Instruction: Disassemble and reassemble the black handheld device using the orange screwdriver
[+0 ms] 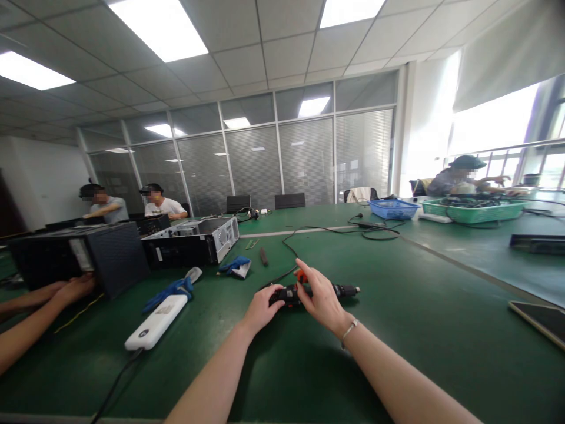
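A black corded electric screwdriver (pixel 289 294) with orange accents lies across the green table in front of me, its narrow tip (pixel 351 291) pointing right. My left hand (pixel 261 306) is closed round its rear end, thumb along the near side. Over the middle of the tool is my right hand (pixel 321 297), with a bracelet at the wrist. Its thumb and fingers close about an orange part (pixel 301 275), and the forefinger sticks up. The palm hides the tool's middle, so whether the orange part is fixed to it cannot be seen.
To the left are a white power strip (pixel 156 323), blue gloves (pixel 170 293), an open computer case (pixel 189 244) and a dark case (pixel 119 253) with another person's hands (pixel 75 292). Blue (pixel 392 209) and green baskets (pixel 477 213) stand at the back right; a phone (pixel 541 321) lies right.
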`<state>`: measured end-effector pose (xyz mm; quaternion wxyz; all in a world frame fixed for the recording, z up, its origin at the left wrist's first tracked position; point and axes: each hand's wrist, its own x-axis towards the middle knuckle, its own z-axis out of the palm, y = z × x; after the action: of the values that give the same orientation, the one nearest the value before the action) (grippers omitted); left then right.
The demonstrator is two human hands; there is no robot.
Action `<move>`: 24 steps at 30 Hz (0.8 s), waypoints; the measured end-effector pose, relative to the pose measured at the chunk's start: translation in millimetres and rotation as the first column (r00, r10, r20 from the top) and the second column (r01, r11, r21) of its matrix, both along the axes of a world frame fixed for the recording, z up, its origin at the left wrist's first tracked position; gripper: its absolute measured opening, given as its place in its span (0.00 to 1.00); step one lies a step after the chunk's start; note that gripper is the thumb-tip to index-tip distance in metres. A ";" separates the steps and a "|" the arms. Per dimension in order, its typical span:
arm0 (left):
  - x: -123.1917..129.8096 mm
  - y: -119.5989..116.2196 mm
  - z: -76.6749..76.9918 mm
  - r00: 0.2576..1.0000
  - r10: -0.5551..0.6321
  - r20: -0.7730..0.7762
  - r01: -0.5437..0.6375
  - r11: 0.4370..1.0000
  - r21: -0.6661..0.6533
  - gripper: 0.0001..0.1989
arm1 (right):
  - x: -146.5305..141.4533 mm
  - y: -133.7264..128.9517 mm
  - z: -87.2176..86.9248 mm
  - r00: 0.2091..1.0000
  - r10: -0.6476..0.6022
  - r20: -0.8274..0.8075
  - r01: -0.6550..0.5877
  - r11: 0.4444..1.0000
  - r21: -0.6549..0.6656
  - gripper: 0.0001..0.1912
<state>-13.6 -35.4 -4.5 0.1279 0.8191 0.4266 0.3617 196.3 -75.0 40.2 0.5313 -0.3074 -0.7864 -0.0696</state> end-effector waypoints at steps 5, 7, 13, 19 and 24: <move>1.8 -1.4 2.2 1.000 -0.010 0.006 0.011 1.000 -0.019 0.18 | -0.2 -2.4 1.2 0.997 0.069 -0.034 -0.069 0.997 -0.016 0.28; 2.2 -1.2 2.4 1.000 -0.009 0.009 0.009 1.000 -0.024 0.18 | -0.9 -3.8 2.6 0.996 0.088 -0.024 -0.089 0.996 -0.015 0.27; 1.8 -0.1 0.4 1.000 0.000 0.011 0.001 1.000 -0.018 0.19 | -1.8 -0.5 -0.4 0.999 0.016 -0.030 -0.017 0.999 -0.051 0.24; 0.9 0.4 -0.2 1.000 -0.003 0.005 0.003 1.000 -0.014 0.18 | -2.7 -3.2 0.5 0.998 0.055 -0.038 -0.057 0.996 -0.069 0.28; 1.0 0.6 0.2 1.000 -0.010 0.003 0.010 1.000 -0.015 0.18 | -4.3 -3.9 -0.4 0.999 -0.032 -0.027 0.029 0.994 -0.103 0.29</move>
<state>-12.5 -34.8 -4.3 0.1363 0.8196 0.4250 0.3592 192.0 -79.0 39.8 0.5250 -0.3472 -0.7764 -0.0329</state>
